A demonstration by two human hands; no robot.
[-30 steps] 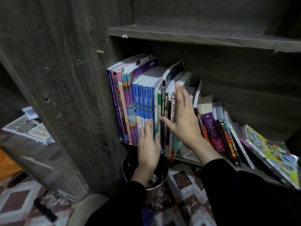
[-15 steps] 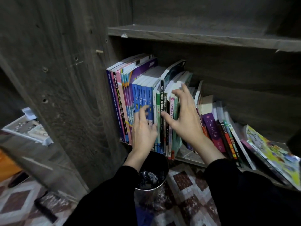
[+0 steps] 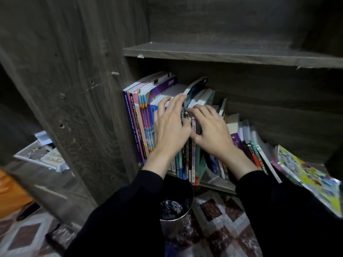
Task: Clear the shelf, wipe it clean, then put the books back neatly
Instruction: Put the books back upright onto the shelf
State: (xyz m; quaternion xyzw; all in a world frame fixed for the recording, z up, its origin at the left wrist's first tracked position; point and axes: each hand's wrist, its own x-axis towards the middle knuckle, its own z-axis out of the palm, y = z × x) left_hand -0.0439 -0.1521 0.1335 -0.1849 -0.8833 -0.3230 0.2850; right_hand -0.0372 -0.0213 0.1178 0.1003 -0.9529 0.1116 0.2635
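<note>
Just past the metal bin on the floor, the left hand rests loose, straight fingers on the tops of the upright books, while the right hand hooks its fingers over a few spines. The shelf is still full, more books slumping at its right end. Clearing seems barely begun, with wiping and restacking left.

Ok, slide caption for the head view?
Left hand and right hand on the tops of upright books on the shelf, metal bin below.
</note>
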